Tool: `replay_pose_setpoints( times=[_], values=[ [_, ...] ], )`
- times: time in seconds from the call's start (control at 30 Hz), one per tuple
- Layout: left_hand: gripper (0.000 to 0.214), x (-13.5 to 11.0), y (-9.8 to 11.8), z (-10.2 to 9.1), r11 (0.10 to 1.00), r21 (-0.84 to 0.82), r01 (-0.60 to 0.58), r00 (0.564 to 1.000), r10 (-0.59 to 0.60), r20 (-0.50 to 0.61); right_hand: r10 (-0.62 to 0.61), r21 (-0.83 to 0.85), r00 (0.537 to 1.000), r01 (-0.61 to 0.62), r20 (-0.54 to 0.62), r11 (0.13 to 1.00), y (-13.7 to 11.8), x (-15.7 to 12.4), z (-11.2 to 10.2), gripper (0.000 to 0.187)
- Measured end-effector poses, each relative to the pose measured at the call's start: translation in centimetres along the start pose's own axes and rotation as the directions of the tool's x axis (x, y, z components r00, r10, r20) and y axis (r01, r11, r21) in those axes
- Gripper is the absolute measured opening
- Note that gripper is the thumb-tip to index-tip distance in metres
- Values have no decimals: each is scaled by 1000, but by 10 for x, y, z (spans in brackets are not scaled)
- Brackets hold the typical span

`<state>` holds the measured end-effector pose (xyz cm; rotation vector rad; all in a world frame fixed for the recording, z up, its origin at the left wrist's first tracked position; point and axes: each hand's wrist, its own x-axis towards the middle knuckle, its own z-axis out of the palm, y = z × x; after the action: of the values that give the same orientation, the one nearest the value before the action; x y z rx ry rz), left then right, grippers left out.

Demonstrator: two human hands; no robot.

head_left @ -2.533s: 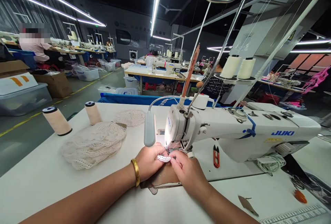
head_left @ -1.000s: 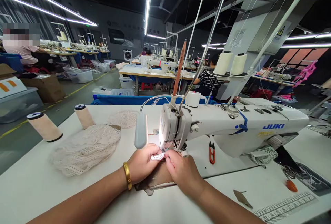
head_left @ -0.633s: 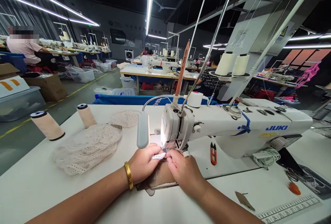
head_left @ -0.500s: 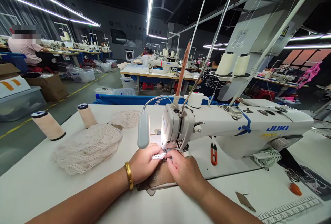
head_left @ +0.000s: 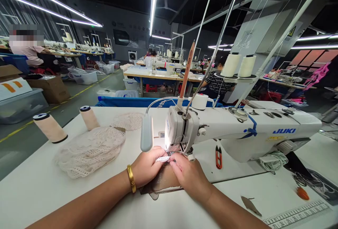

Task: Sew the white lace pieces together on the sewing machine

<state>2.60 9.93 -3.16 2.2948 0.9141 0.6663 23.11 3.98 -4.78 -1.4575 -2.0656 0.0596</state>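
Note:
Both hands meet just in front of the needle area of a white sewing machine (head_left: 219,123). My left hand (head_left: 149,163), with a gold bracelet at its wrist, is closed on a strip of white eyelet lace trim (head_left: 163,159). Thumb and fingers of my right hand (head_left: 186,169) pinch the same trim at its right end. Below the hands a brown piece (head_left: 166,179) lies on the machine bed. A grey lamp (head_left: 147,134) lights the spot. The needle and presser foot are mostly hidden behind the machine head and fingers.
Left on the table lie a heap of lace trim (head_left: 92,151) and two peach thread cones (head_left: 50,128). Orange thread snips (head_left: 218,157) rest right of the machine head. A clear ruler (head_left: 295,215) lies at the front right. Another person (head_left: 218,81) sits beyond the machine.
Both hands hold almost the same place and grip on the trim. The view has shifted very slightly; a person behind the machine has raised their head a little.

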Motion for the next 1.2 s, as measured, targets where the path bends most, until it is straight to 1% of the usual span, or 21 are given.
replay_pose_setpoints(
  times=[0.17,0.37,0.53,0.67,0.77,0.87,1.03,1.1,1.17,1.2],
  values=[
    [28,1,1,-3,1000,13,-7,1000,7,11,-17,7,1000,17,-7,1000,-1,0,-2,18],
    [18,1,7,-4,1000,28,-13,1000,13,18,-69,-40,997,68,-20,997,-1,-1,-2,22],
    [9,1,10,1,997,70,17,1000,-15,-27,-113,-73,993,111,-24,991,1,-2,1,22],
    [12,3,10,6,994,108,22,998,-15,-61,-121,-85,992,119,-25,989,1,-2,1,22],
    [12,3,9,8,989,150,6,997,6,-83,-117,-99,993,113,-28,989,0,-2,0,22],
    [11,2,6,11,977,209,-39,994,59,-89,-117,-115,993,113,-27,987,0,-3,1,22],
    [12,-3,8,13,928,338,-156,982,183,-50,-136,-141,990,131,-28,981,3,-6,0,21],
    [18,-7,13,12,877,430,-213,967,253,-36,-157,-140,987,150,-38,979,4,-9,-3,21],
    [24,-14,20,10,797,541,-269,941,338,-30,-216,-120,975,210,-45,970,4,-13,-7,21],
    [25,-17,23,9,760,583,-289,926,377,-33,-251,-103,967,247,-36,964,3,-15,-10,24]
  ],
)
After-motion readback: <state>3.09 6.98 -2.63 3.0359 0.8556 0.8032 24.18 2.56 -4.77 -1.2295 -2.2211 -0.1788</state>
